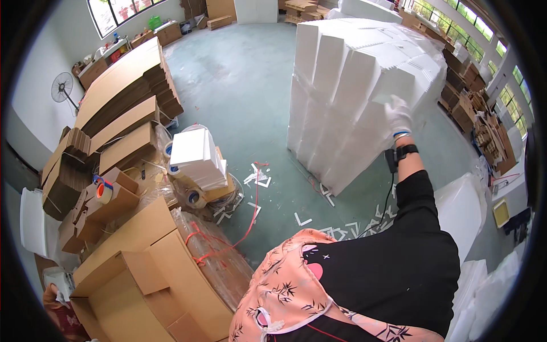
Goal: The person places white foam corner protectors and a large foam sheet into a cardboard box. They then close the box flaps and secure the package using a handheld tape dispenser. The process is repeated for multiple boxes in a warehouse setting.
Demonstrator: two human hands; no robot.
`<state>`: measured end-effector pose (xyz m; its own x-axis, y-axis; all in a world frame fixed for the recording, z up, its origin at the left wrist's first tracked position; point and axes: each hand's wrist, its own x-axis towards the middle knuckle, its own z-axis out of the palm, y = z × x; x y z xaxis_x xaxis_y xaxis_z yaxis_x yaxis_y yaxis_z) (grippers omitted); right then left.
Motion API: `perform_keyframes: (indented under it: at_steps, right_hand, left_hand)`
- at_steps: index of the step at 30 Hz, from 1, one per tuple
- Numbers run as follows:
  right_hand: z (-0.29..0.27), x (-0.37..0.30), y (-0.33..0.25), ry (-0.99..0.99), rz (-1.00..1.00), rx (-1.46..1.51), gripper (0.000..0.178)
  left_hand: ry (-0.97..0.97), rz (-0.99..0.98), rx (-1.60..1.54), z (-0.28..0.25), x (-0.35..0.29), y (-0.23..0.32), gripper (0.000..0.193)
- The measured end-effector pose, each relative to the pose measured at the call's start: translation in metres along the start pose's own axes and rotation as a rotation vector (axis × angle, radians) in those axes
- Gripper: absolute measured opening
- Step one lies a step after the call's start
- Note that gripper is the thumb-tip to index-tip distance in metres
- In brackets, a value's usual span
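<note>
My right hand (397, 118), in a white glove, reaches forward to the upper side of a tall stack of white foam pieces (327, 74). Its fingers look apart, and nothing shows in its grasp; whether the fingertips press on the foam is hard to make out. A black band (405, 151) with a cable circles that wrist. The foam stack stands on the floor, wrapped partly in clear film. My left hand is out of sight, and a pink patterned apron (290, 273) covers my front.
White foam scraps (342, 231) litter the floor near me. A large open carton (119, 285) sits at the lower left, beside a film-wrapped bundle with red string (200, 242). Flat cardboard stacks (122, 80), a white foam block (194, 151) and a fan (62, 87) stand left.
</note>
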<state>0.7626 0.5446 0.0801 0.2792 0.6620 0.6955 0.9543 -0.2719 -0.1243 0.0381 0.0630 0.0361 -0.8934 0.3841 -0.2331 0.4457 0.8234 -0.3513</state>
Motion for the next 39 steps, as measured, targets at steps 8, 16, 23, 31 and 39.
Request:
perform_keyframes:
  at_steps: [8,16,23,31,39]
  right_hand:
    - [0.007,0.117,0.15,-0.086,0.475,-0.262,0.063]
    - [0.026,0.12,0.164,-0.129,0.405,-0.254,0.056]
    - [0.026,0.113,0.176,0.062,0.402,-0.054,0.057]
    - [-0.052,0.108,0.196,0.107,0.445,0.06,0.055]
    - [-0.133,0.076,0.021,0.27,0.385,0.831,0.061]
  left_hand:
    - [-0.045,-0.173,0.011,0.008,0.002,0.012,0.075]
    - [-0.026,-0.246,-0.157,0.025,0.019,0.003,0.08]
    - [-0.13,-0.271,-0.097,0.007,0.021,0.012,0.081]
    - [-0.308,-0.082,-0.207,0.024,0.049,-0.028,0.072]
    - [-0.047,-0.016,-0.01,0.005,-0.001,-0.003,0.062]
